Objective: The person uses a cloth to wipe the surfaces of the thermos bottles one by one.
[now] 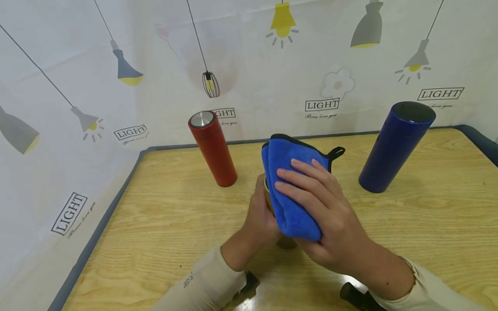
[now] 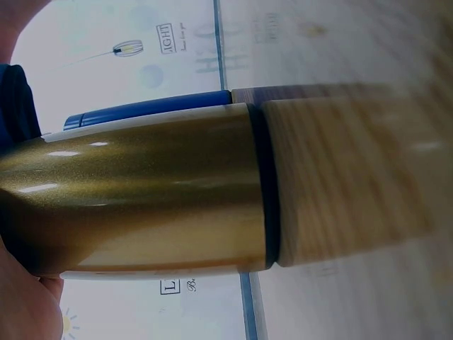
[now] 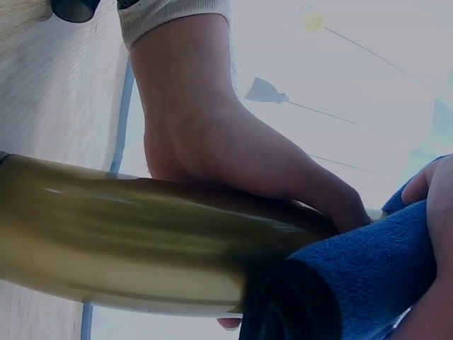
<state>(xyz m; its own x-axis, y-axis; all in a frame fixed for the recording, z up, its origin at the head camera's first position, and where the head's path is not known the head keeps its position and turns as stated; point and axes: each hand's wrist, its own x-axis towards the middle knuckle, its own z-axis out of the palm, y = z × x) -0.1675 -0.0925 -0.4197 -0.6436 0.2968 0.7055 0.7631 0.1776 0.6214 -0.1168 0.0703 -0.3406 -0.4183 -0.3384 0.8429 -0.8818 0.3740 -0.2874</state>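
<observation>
Blue cloth (image 1: 293,201), gripped in the right hand (image 1: 330,216), covers the top of a gold flask (image 1: 287,243) in the head view, best pressed evenly; a lidded red flask (image 1: 215,151) stands beyond. Left wrist view: blue flask (image 2: 152,108) behind, contents hidden. Right wrist view: left hand (image 3: 209,134) curls round the gold flask.

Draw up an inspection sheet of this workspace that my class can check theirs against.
Surface: wood-grain table, glare near the person.
Job's things: gold flask; blue cloth covering its upper end.
Clutter: red flask upright on the left; dark blue flask upright on the right.
Hands: left hand grips the gold flask; right hand holds the cloth against it.
Cables: nothing seen.
Surroundings: pale backdrop printed with lamps and "LIGHT".
</observation>
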